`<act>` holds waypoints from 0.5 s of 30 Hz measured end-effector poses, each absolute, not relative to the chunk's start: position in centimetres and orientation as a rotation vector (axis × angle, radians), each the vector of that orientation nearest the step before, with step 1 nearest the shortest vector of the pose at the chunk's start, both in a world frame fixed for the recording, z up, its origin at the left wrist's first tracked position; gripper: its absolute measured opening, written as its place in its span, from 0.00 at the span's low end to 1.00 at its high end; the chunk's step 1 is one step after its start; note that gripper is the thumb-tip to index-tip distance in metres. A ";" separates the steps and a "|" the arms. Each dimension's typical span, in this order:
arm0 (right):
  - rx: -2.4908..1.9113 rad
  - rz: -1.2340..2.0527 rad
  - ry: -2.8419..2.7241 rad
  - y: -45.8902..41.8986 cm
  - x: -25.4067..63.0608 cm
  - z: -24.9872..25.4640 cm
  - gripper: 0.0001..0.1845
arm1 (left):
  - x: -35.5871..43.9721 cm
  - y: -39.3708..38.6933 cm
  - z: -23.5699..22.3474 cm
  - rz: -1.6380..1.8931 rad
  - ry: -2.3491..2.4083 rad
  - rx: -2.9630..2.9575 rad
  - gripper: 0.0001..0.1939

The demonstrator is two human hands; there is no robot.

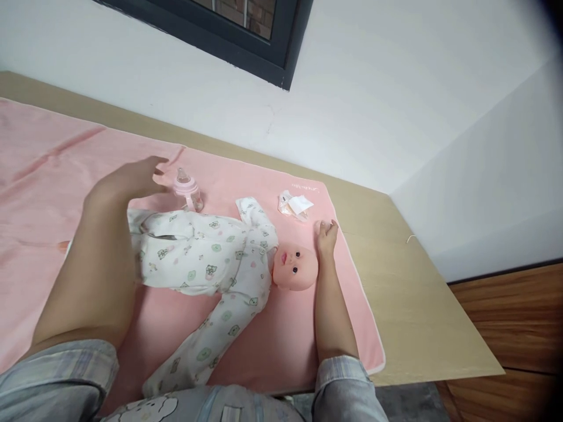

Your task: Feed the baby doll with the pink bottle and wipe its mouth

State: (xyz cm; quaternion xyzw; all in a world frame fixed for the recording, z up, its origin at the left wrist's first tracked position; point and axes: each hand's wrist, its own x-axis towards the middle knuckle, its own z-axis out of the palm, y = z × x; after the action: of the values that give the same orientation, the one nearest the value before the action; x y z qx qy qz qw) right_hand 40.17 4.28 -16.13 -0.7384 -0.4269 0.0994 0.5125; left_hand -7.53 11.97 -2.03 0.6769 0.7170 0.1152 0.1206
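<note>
A baby doll (215, 258) in a white printed sleepsuit lies on its back on a pink blanket (44, 176), its bare head (294, 266) pointing right. My left hand (132, 176) hovers over the doll's legs with fingers stretched out, close to a small pink baby bottle (188, 190) standing upright. My right hand (326, 234) rests flat on the blanket just beyond the doll's head, fingers extended. Neither hand holds anything.
A crumpled clear plastic packet (295, 205) lies on the blanket near its far right corner. The blanket covers a light wooden tabletop (417, 305) set against a white wall. A dark window frame (246, 35) is above. Wood flooring (519, 328) shows at right.
</note>
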 end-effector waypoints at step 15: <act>-1.637 0.005 -1.368 2.2 37.6 -13.7 0.25 | 14.4 5.7 1.8 -0.181 0.642 2.565 0.19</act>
State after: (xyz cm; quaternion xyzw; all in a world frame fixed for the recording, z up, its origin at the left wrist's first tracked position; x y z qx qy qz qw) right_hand 37.60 2.19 -13.72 -0.6721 -0.5613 0.0021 0.4830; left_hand 14.39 5.70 1.81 0.9388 0.2349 -0.0664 0.2432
